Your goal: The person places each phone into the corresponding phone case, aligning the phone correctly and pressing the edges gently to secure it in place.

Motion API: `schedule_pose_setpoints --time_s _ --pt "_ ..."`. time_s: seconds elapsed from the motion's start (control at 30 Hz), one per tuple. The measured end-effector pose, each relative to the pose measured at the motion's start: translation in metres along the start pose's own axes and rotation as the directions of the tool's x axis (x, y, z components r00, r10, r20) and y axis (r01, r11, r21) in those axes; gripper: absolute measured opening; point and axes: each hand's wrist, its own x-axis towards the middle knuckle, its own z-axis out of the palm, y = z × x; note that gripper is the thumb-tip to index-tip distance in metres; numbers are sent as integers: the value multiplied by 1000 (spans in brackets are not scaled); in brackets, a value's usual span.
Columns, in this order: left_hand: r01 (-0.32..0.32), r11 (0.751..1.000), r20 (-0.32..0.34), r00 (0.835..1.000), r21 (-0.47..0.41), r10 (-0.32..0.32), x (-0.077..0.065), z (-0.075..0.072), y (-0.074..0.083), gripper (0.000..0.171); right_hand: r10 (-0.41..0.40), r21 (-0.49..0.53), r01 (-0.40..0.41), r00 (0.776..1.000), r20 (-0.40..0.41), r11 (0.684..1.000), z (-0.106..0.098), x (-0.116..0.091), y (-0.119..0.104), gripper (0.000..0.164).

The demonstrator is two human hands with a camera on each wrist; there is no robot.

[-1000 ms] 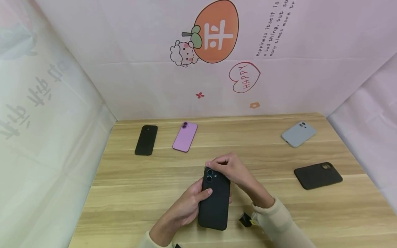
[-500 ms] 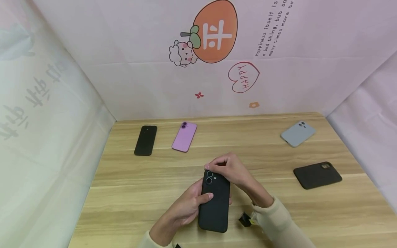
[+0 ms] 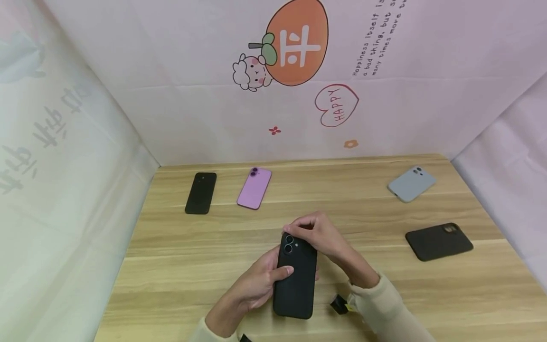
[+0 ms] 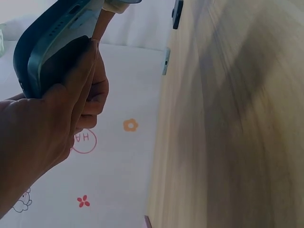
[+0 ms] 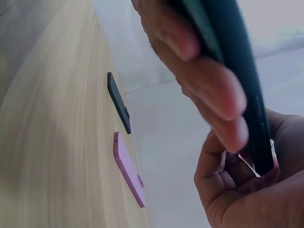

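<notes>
A phone in a black case (image 3: 295, 289) is held upright over the table, its back and two camera lenses facing the head camera. My left hand (image 3: 256, 285) grips it from the left side, thumb lying across the back and fingertips showing at the far edge. At the top edge, my right hand (image 3: 318, 235) pinches the case near the camera corner with thumb and forefinger. The left wrist view shows the bottom end of the phone (image 4: 47, 47) with its port and teal-looking rim. In the right wrist view, left-hand fingers (image 5: 216, 85) wrap the phone's side.
A black phone (image 3: 201, 193) and a purple phone (image 3: 254, 188) lie at the table's back left. On the right lie a light blue phone-shaped piece (image 3: 411, 184) and an empty black phone case (image 3: 439, 241). White printed cloth walls (image 3: 205, 123) border the table.
The cased phone has dipped slightly toward me, and the left thumb has shifted a little lower with it. Both hands keep their hold.
</notes>
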Motion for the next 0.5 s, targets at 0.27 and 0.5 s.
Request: schedule_pose_setpoints --time_s 0.27,0.5 --pt "35 999 0 999 30 -35 -1 -1 6 56 6 -89 0 998 62 996 -5 0 -5 20" --pt "41 999 -8 999 36 -41 -1 -2 5 56 5 -102 4 997 79 995 -4 0 -8 18"
